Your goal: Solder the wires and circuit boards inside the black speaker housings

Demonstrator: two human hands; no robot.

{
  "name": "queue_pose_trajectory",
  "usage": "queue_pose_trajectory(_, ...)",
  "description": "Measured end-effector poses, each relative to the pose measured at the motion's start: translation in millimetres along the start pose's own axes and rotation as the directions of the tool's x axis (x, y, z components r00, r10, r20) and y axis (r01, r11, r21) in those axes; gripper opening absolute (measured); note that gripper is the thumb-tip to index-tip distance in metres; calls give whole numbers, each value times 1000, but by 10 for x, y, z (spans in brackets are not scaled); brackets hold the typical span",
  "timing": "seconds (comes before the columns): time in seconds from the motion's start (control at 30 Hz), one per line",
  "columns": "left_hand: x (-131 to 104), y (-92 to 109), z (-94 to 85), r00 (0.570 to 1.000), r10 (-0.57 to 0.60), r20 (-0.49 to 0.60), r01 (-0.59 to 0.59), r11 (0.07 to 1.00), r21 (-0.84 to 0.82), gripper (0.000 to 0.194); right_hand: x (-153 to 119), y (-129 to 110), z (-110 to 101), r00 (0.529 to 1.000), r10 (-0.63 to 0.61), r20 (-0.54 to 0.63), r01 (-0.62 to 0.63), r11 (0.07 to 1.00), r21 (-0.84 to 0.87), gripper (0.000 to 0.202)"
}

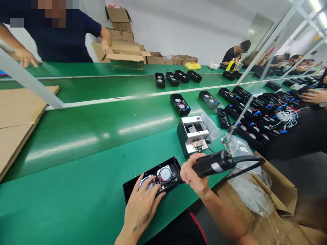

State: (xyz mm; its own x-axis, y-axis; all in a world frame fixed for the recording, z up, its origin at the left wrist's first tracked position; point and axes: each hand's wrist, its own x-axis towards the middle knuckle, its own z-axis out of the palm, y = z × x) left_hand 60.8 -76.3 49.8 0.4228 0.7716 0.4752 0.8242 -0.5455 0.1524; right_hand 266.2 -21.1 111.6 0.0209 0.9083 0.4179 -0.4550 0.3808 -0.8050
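A black speaker housing (127, 194) lies open side up on the green bench in front of me, with two round speaker drivers (165, 174) and red and black wires inside. My left hand (143, 200) steadies the housing: its fingers reach in over the nearer-left driver and partly cover it, and the thumb is by the near edge. My right hand (195, 175) is wrapped round a black electric screwdriver (213, 164), held nearly level. Its tip points into the housing's right end; the exact contact point is hidden. A cable runs from the screwdriver's back end.
A silver-and-black screw feeder (193, 134) stands just beyond the screwdriver. Several black housings (180, 104) lie on the conveyor (97, 119) and bench to the right. Cardboard and plastic bags (251, 194) sit at lower right. Across the line, a person (58, 37) touches an open carton (127, 58).
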Motion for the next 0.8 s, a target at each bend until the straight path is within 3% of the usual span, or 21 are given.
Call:
queue_pose_trajectory(0.13, -2, -2, -2, 1000, 6, 10, -6, 1000, -3, 21, -52, 172, 79, 998, 53, 34, -53, 999, -10, 26)
queue_pose_trajectory(0.47, -12, -18, -7, 1000, 1, 17, -1, 999, -39, 15, -110, 262, 89, 996, 60, 66, -53, 994, -97, 26)
queue_pose_trajectory(0.8, -39, 41, 30, 999, -31, 9, 32, 997, -71, 20, -420, 318, -85, 982, 148, 114, -108, 949, -296, 25)
